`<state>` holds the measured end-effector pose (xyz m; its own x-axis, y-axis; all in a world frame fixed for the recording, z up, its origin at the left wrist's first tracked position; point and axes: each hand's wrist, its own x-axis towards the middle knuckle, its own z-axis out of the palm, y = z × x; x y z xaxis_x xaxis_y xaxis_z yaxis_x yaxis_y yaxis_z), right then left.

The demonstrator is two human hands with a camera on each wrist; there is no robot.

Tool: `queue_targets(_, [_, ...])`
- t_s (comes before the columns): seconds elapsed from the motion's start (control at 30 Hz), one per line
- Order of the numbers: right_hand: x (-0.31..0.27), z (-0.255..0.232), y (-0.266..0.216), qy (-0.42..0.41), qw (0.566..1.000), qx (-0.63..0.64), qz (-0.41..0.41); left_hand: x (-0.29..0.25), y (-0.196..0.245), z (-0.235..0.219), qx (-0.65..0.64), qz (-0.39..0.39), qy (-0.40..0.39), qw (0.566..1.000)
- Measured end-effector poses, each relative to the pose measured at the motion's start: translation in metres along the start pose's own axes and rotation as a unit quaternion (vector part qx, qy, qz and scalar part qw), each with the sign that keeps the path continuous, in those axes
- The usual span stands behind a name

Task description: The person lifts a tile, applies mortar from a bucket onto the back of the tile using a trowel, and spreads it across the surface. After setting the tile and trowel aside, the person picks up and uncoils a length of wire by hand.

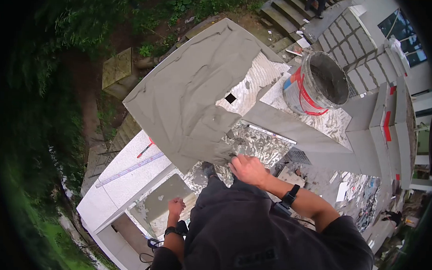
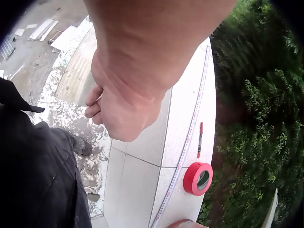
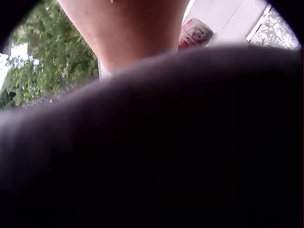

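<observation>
A broad slab coated in wet grey mortar lies ahead of me, its ridged pale patch uncoated. My right hand is at the coat's near edge, fingers curled round a dark-handled tool mostly hidden by the hand. Low at my left side, my left hand hangs loosely curled and holds nothing; the left wrist view shows its bent fingers above the pale tiled ledge. Dark cloth fills most of the right wrist view and hides that hand.
A mortar-smeared bucket stands at the right beyond a low wall. On the left ledge lie a measuring tape, a red marker and a roll of red tape. A level lies near the slab. Greenery drops away leftward.
</observation>
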<state>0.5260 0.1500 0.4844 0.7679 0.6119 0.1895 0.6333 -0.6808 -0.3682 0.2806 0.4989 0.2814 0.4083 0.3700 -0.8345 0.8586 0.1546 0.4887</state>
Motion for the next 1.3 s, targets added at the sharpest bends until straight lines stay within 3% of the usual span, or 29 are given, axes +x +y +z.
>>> queue_targets(0.07, [0.002,0.015,0.005,-0.007,0.999,-0.032,-0.037,-0.002,0.006,-0.001,0.019,0.000,-0.004,1.000])
queue_targets(0.13, [-0.010,0.008,0.027,0.000,1.000,-0.019,-0.014,-0.003,0.012,-0.002,0.025,0.027,0.007,0.999])
queue_targets(0.2, [-0.029,-0.006,0.054,0.002,0.984,-0.039,0.176,0.004,0.009,-0.004,0.020,0.029,0.005,0.999])
queue_targets(0.33, [-0.053,-0.031,0.096,0.058,0.960,-0.027,0.273,-0.004,0.016,-0.002,0.017,0.015,0.012,1.000])
queue_targets(0.57, [0.035,0.000,0.098,0.141,0.957,0.080,0.242,-0.005,0.006,0.005,0.035,0.038,0.015,0.999])
queue_targets(0.73, [-0.045,0.014,0.117,0.041,0.955,0.043,0.292,0.000,-0.009,0.000,-0.019,0.050,0.038,0.998])
queue_targets(0.83, [-0.065,-0.020,0.114,0.061,0.961,0.040,0.267,0.008,-0.034,-0.001,-0.053,0.042,0.054,0.996])
queue_targets(0.93, [-0.022,-0.068,0.082,0.083,0.969,0.046,0.228,0.011,-0.060,0.003,-0.071,0.019,0.074,0.995])
queue_targets(1.07, [0.129,-0.109,0.017,-0.101,0.983,0.080,0.129,0.022,-0.100,0.011,-0.025,0.034,0.068,0.997])
queue_targets(1.13, [0.194,-0.100,-0.011,-0.125,0.990,0.062,0.031,0.017,-0.104,0.012,-0.111,-0.003,0.084,0.990])
queue_targets(1.2, [0.250,-0.082,-0.033,-0.153,0.988,-0.009,-0.033,0.016,-0.108,0.012,-0.126,0.017,0.086,0.988])
queue_targets(1.3, [0.311,-0.053,-0.068,-0.157,0.984,-0.057,-0.067,-0.005,-0.105,0.005,-0.194,0.001,0.116,0.974])
